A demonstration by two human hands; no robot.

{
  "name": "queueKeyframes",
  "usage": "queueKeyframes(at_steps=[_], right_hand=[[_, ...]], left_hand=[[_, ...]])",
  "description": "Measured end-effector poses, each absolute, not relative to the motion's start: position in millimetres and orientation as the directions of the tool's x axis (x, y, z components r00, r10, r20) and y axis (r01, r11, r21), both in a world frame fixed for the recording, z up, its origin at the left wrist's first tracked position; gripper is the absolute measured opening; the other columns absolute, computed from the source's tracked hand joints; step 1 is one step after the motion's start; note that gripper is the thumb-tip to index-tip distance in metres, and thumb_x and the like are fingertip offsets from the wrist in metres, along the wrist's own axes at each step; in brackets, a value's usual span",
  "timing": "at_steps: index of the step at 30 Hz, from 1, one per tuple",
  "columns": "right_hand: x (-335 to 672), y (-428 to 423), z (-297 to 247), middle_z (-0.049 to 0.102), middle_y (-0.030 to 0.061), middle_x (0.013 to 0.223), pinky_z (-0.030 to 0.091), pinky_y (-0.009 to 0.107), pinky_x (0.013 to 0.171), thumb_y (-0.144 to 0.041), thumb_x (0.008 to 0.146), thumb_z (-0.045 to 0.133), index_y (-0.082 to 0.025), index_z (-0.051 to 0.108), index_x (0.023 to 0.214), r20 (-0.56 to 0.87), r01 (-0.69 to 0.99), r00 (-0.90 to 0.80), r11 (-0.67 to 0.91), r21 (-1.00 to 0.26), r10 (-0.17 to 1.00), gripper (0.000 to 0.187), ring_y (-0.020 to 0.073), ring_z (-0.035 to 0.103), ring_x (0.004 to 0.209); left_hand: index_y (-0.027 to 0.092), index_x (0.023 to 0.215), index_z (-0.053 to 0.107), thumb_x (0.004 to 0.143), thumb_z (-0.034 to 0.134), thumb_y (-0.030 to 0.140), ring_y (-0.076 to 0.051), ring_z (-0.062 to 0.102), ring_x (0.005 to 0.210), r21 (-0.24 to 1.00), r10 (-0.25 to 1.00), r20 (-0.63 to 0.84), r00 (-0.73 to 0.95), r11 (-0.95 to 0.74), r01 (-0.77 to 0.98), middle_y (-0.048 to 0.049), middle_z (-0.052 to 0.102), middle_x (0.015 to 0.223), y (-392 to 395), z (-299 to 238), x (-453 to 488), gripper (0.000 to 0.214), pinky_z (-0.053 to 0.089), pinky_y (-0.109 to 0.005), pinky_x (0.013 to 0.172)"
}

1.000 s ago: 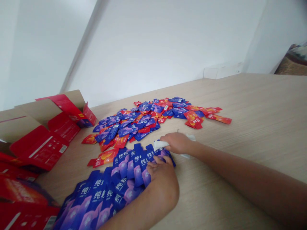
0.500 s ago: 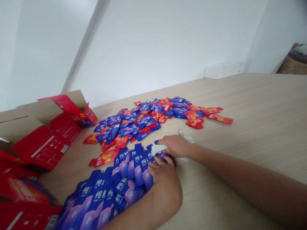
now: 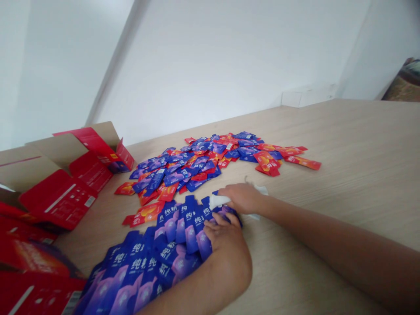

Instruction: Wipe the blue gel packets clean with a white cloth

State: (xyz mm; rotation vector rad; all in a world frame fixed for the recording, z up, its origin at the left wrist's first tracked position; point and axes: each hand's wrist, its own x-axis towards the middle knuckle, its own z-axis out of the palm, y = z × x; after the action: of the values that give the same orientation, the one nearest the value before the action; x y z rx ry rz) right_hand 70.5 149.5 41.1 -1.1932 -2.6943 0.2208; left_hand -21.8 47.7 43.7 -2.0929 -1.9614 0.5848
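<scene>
My right hand (image 3: 243,197) is closed round a white tissue (image 3: 219,200), its folded end against the top of a blue-purple pouch (image 3: 227,210). Just below, the fingers of my left hand (image 3: 226,234) bend over that same pouch; my thumb is hidden. The pouch lies at the right end of overlapping rows of blue-purple pouches (image 3: 170,253), all with their narrow tops pointing away from me. My left forearm covers part of these rows.
Behind the rows lies a loose heap of mixed blue and red-orange pouches (image 3: 197,162). Open red cartons (image 3: 59,199) stand along the left side. A white box (image 3: 306,97) sits by the wall at the table's (image 3: 354,175) far edge.
Both hands stay at the same pouch. The tissue's end has shifted and folded slightly under my right hand. The whole view has moved a little.
</scene>
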Motion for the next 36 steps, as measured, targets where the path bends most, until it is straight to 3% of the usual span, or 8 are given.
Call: queueKeyframes(at_steps=[4, 7, 10, 18, 23, 27, 33, 36], right_hand=[[75.3, 150.5, 45.0, 0.062, 0.0074, 0.104, 0.039, 0.030, 0.074, -0.029, 0.081, 0.053, -0.024, 0.055, 0.111, 0.151, 0.753, -0.606, 0.625, -0.205, 0.781, 0.031, 0.0233, 0.057, 0.095], [71.0, 145.4, 47.6, 0.062, 0.0061, 0.106, 0.038, 0.029, 0.079, -0.028, 0.083, 0.051, -0.024, 0.053, 0.114, 0.210, 0.657, -0.671, 0.702, -0.276, 0.711, 0.032, 0.0209, 0.056, 0.098], [65.9, 142.8, 44.8, 0.064, 0.0050, 0.100, 0.039, 0.029, 0.077, -0.031, 0.083, 0.050, -0.023, 0.056, 0.109, 0.163, 0.581, -0.748, 0.753, -0.309, 0.644, 0.027, 0.0203, 0.057, 0.094], [78.9, 158.5, 37.3, 0.064, 0.0072, 0.102, 0.040, 0.030, 0.074, -0.031, 0.082, 0.052, -0.024, 0.056, 0.109, 0.134, 0.766, -0.592, 0.606, -0.213, 0.795, 0.029, 0.0232, 0.058, 0.093], [72.3, 148.4, 44.1, 0.062, 0.0070, 0.105, 0.038, 0.030, 0.080, -0.029, 0.082, 0.051, -0.021, 0.055, 0.113, 0.271, 0.618, -0.669, 0.721, -0.314, 0.692, 0.032, 0.0215, 0.056, 0.096], [62.7, 142.5, 41.7, 0.065, 0.0050, 0.099, 0.039, 0.028, 0.076, -0.029, 0.081, 0.052, -0.021, 0.059, 0.106, 0.199, 0.520, -0.773, 0.782, -0.343, 0.602, 0.026, 0.0206, 0.058, 0.091], [69.4, 150.4, 37.1, 0.064, 0.0069, 0.101, 0.039, 0.030, 0.072, -0.031, 0.079, 0.056, -0.023, 0.057, 0.110, 0.173, 0.700, -0.646, 0.667, -0.254, 0.744, 0.033, 0.0236, 0.059, 0.091], [71.8, 149.4, 41.0, 0.063, 0.0069, 0.104, 0.039, 0.030, 0.074, -0.029, 0.080, 0.054, -0.022, 0.056, 0.110, 0.227, 0.703, -0.622, 0.662, -0.259, 0.750, 0.031, 0.0226, 0.058, 0.093]], left_hand=[[0.013, 0.133, 0.042, 0.079, 0.034, -0.005, -0.036, 0.054, 0.108, -0.418, 0.992, -0.125, 0.023, -0.074, 0.906, -0.0288, 0.048, 0.128, 46.3, 43.9, -21.8, 0.058, 0.047, -0.052, 0.088], [0.013, 0.133, 0.041, 0.079, 0.033, -0.005, -0.035, 0.053, 0.109, -0.438, 0.992, -0.127, 0.019, -0.073, 0.896, -0.0277, 0.048, 0.128, 47.8, 42.4, -20.9, 0.057, 0.046, -0.052, 0.088], [0.015, 0.135, 0.039, 0.081, 0.032, -0.003, -0.035, 0.053, 0.109, -0.475, 0.989, -0.149, 0.010, -0.081, 0.876, -0.0261, 0.049, 0.129, 49.1, 39.7, -20.7, 0.057, 0.047, -0.051, 0.087], [0.015, 0.136, 0.036, 0.080, 0.033, -0.003, -0.035, 0.054, 0.108, -0.500, 0.988, -0.157, 0.010, -0.088, 0.861, -0.0275, 0.046, 0.130, 46.4, 40.3, -21.8, 0.059, 0.049, -0.050, 0.085], [0.014, 0.135, 0.038, 0.080, 0.032, -0.002, -0.036, 0.054, 0.108, -0.486, 0.992, -0.126, -0.001, -0.061, 0.872, -0.0286, 0.046, 0.130, 48.0, 41.3, -18.9, 0.057, 0.049, -0.051, 0.084], [0.014, 0.132, 0.044, 0.080, 0.031, -0.003, -0.036, 0.053, 0.109, -0.490, 0.990, -0.142, -0.016, -0.056, 0.870, -0.0253, 0.050, 0.128, 48.2, 39.7, -18.5, 0.056, 0.048, -0.051, 0.086], [0.017, 0.135, 0.038, 0.078, 0.031, -0.005, -0.035, 0.054, 0.107, -0.528, 0.993, -0.121, -0.004, -0.061, 0.847, -0.0258, 0.046, 0.131, 47.0, 36.5, -20.5, 0.061, 0.049, -0.051, 0.083], [0.015, 0.135, 0.037, 0.079, 0.031, -0.004, -0.035, 0.054, 0.107, -0.531, 0.994, -0.113, -0.013, -0.049, 0.846, -0.0266, 0.046, 0.131, 47.6, 36.3, -20.4, 0.060, 0.050, -0.050, 0.083]])
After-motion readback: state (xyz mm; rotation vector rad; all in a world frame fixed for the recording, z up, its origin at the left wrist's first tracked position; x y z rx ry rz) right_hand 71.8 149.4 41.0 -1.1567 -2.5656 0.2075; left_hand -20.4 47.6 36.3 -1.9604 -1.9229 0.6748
